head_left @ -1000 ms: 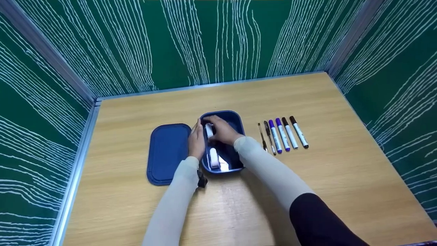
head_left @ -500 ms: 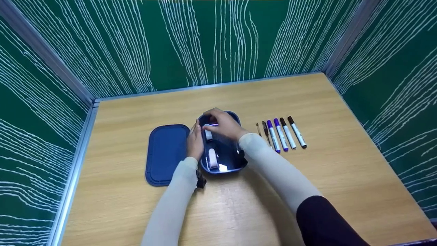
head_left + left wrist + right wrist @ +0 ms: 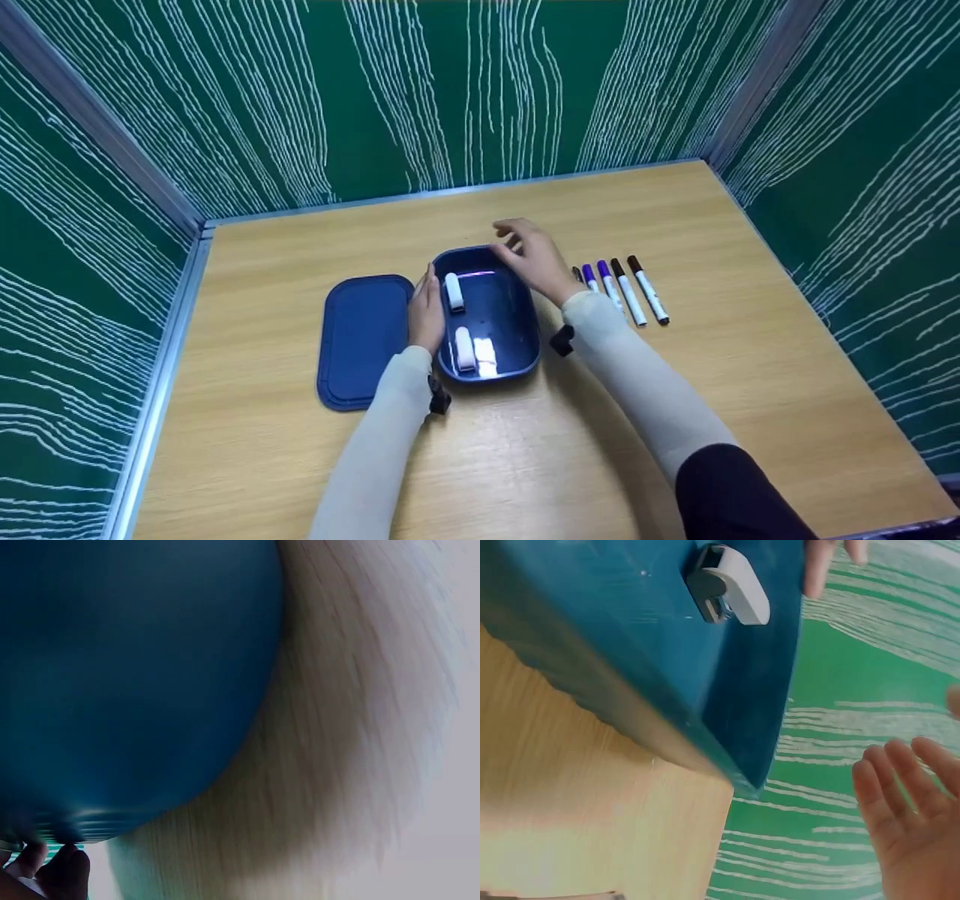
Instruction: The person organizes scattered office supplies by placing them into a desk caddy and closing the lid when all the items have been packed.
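Two small white staplers, one farther back and one nearer the front, lie along the left side inside an open dark blue box. My left hand rests with straight fingers against the box's left outer wall. That wall fills much of the left wrist view. Over the box's far right corner hovers my right hand, its fingers spread and loosely bent, holding nothing. In the right wrist view, the far stapler shows a white top and black base, and the right palm is bare.
A blue lid lies flat left of the box. Right of it, several markers with purple or dark caps lie in a row beside a pen partly hidden by the right arm. Green walls bound the wooden table.
My right hand has let go of the far stapler, which now lies in the box, and has lifted away to the right. The left hand has stayed at the box's side.
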`<state>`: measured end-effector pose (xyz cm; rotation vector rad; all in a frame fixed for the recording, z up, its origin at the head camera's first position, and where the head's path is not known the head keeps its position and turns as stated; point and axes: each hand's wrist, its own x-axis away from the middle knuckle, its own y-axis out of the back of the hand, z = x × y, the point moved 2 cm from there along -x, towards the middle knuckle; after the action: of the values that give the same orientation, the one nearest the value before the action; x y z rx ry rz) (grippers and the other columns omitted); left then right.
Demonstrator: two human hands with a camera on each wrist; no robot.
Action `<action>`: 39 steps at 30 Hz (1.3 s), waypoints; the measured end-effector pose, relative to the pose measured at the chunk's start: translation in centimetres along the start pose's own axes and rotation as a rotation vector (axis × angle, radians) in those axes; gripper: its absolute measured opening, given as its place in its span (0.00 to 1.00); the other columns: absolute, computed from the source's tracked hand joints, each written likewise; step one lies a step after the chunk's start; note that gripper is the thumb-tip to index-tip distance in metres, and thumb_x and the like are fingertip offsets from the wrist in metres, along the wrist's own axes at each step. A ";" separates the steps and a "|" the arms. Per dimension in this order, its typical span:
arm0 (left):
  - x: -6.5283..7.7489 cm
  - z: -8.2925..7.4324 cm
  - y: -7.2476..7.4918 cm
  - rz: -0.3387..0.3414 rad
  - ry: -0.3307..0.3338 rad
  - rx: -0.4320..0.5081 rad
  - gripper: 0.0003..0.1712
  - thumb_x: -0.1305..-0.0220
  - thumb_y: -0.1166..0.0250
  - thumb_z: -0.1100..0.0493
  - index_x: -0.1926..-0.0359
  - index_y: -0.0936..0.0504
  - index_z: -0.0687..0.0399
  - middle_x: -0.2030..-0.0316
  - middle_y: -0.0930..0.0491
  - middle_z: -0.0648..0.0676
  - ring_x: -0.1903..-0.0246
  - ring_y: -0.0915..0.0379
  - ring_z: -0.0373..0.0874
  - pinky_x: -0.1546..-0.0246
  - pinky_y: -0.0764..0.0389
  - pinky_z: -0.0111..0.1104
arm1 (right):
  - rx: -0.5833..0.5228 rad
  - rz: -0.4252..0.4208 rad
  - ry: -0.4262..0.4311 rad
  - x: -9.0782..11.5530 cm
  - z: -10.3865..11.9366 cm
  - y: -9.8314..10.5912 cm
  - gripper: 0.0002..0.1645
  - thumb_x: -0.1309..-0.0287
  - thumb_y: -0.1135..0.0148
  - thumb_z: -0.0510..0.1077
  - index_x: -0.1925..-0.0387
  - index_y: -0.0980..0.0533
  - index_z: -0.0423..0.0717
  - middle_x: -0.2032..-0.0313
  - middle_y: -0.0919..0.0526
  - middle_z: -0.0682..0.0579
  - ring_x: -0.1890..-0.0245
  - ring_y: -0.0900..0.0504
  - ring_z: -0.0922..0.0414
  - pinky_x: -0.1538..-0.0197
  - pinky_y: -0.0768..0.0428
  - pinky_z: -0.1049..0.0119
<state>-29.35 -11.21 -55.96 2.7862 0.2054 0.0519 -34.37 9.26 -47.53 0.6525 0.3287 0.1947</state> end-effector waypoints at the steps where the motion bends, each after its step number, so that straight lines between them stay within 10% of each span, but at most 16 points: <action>1: 0.1 0.0 0.0 0.005 0.004 0.005 0.32 0.20 0.64 0.43 0.23 0.46 0.49 0.25 0.44 0.52 0.25 0.51 0.48 0.25 0.49 0.42 | -0.009 -0.025 -0.018 0.2 -0.3 0.4 0.25 0.31 0.42 0.51 0.37 0.27 0.47 0.47 0.21 0.49 0.51 0.21 0.55 0.48 0.19 0.59; 20: 0.0 0.2 0.1 0.003 0.012 -0.013 0.33 0.21 0.66 0.41 0.23 0.46 0.47 0.24 0.45 0.48 0.25 0.52 0.46 0.25 0.51 0.41 | 0.172 -0.258 -0.110 3.8 -6.9 3.0 0.20 0.35 0.40 0.40 0.42 0.23 0.40 0.55 0.18 0.43 0.60 0.17 0.49 0.60 0.17 0.56; 39: 0.0 0.1 -0.1 -0.007 0.003 -0.016 0.32 0.20 0.66 0.43 0.23 0.44 0.48 0.25 0.44 0.48 0.25 0.51 0.45 0.25 0.50 0.39 | 0.214 -0.209 -0.210 5.8 -10.3 0.8 0.22 0.37 0.38 0.37 0.42 0.23 0.34 0.53 0.20 0.37 0.58 0.15 0.45 0.56 0.15 0.57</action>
<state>-29.33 -11.10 -56.09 2.7693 0.2144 0.0553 -32.74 17.30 -56.08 0.8371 0.2145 -0.1110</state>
